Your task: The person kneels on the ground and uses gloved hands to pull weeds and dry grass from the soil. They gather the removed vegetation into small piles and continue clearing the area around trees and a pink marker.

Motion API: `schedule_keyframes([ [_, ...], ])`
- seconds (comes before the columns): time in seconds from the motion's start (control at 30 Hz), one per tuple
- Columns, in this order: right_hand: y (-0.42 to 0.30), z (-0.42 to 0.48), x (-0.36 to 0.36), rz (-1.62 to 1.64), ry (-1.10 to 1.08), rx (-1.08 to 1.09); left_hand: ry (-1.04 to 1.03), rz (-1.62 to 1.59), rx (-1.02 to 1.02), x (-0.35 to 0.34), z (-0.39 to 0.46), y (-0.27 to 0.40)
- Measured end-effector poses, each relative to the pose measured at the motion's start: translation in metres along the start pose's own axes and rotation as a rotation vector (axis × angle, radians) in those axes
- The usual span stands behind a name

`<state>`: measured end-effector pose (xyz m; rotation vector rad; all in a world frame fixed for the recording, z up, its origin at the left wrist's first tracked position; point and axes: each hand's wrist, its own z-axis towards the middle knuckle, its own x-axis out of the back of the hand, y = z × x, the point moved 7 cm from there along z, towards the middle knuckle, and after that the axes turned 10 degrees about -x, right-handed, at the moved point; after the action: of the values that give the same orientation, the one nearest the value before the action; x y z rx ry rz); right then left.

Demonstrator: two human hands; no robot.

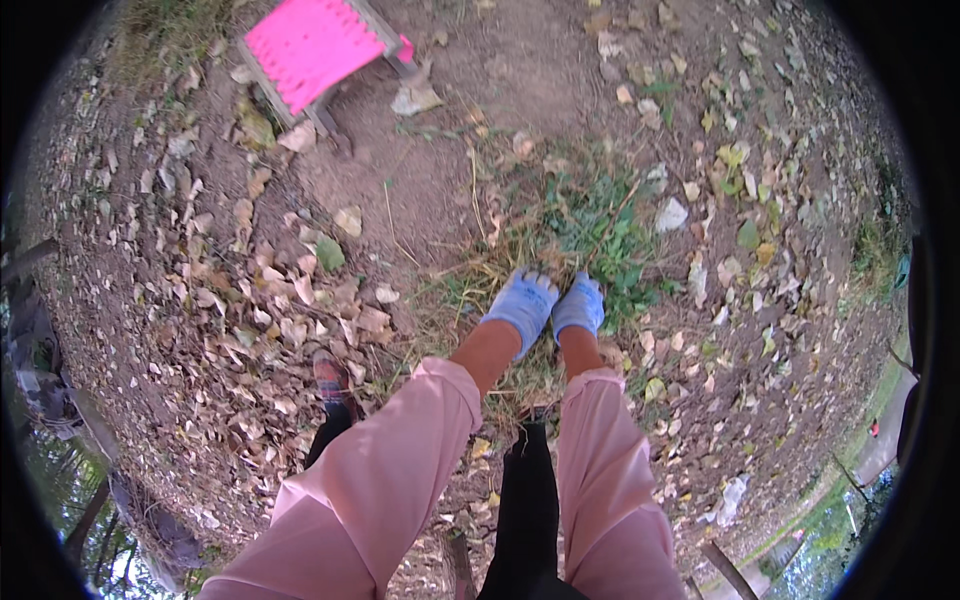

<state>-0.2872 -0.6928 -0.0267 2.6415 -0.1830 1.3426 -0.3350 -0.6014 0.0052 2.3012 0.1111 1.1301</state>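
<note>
My left hand (523, 306), in a pale blue-and-white work glove, reaches down into a heap of dry grass (517, 259). Its fingers curl into the stalks, and the fingertips are hidden. Close beside it on the right, my right hand (580, 306) wears a matching glove and is bunched at the edge of green leafy weeds (611, 247). How much plant matter each hand holds is hidden. A thin brown stem (616, 214) slants up out of the weeds.
A low stool (315, 49) with a bright pink woven seat stands at the upper left. Fallen leaves (300, 300) cover much of the bare soil (420, 180). My shoe (331, 379) is at the left. A whitish scrap (729, 501) lies at the lower right.
</note>
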Motion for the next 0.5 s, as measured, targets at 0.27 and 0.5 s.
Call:
schedule_keyframes([
  [0.27,0.047,-0.136,0.071,0.257,0.046,-0.092,0.474,-0.421,0.030,0.080,-0.139,0.023],
  [0.5,0.159,-0.181,0.199,0.632,0.255,-0.143,0.885,-0.352,0.488,0.125,-0.347,-0.011],
])
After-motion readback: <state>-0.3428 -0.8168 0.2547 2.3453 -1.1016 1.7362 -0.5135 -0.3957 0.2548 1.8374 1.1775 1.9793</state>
